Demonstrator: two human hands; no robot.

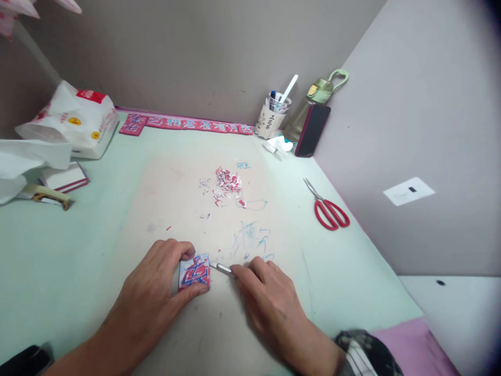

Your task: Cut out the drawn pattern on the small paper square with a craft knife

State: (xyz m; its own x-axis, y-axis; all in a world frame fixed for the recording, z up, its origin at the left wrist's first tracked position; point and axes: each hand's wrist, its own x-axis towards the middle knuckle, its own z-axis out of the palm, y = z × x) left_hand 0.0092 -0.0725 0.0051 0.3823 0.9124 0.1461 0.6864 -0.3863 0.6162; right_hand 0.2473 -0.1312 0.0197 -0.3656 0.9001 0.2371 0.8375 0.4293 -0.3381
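Grey walls (203, 52) close in the far and right sides of the pale green table (86, 235). At the lower centre of the frame, the left hand (152, 284) holds the tile (195, 270) on it, fingers curled round its upper left, thumb along its lower edge. The right hand (270, 295) pinches the knife (223, 269) much like a pen, blade pointed at the tile's right edge; whether the tip touches cannot be told. To cut cleanly, the tile should be kept firm, and short, light strokes that follow its drawn lines would likely serve better than one hard push. The left thumb lies close to the blade, so strokes are best steered away from it. Farther up, shavings (228, 181) lie heaped at the centre, clear of both hands. Scissors (325, 208) rest at the right, a row of tiles (189, 124) lines the back edge left of the jar (269, 121), and the phone (313, 130) stands at the upper right.
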